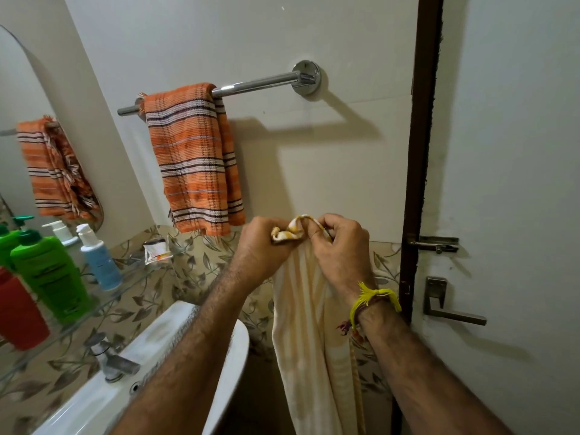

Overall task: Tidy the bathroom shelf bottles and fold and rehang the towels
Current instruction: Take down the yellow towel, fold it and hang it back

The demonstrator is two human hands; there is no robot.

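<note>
A cream towel with pale yellow stripes (309, 334) hangs down from both my hands in front of the wall. My left hand (262, 246) and my right hand (340, 246) pinch its bunched top edge side by side. An orange striped towel (194, 161) hangs folded over the left part of the chrome towel rail (260, 83), above and left of my hands. On the glass shelf (103, 304) at the left stand a green bottle (50, 274), a red bottle (18, 312) and a blue pump bottle (100, 262).
A white sink (175, 340) with a metal tap (110, 361) sits below the shelf. A mirror (18, 120) at the left reflects the orange towel. A white door with a handle (448, 306) and latch (436, 243) stands at the right. A small sachet (157, 249) lies on the shelf.
</note>
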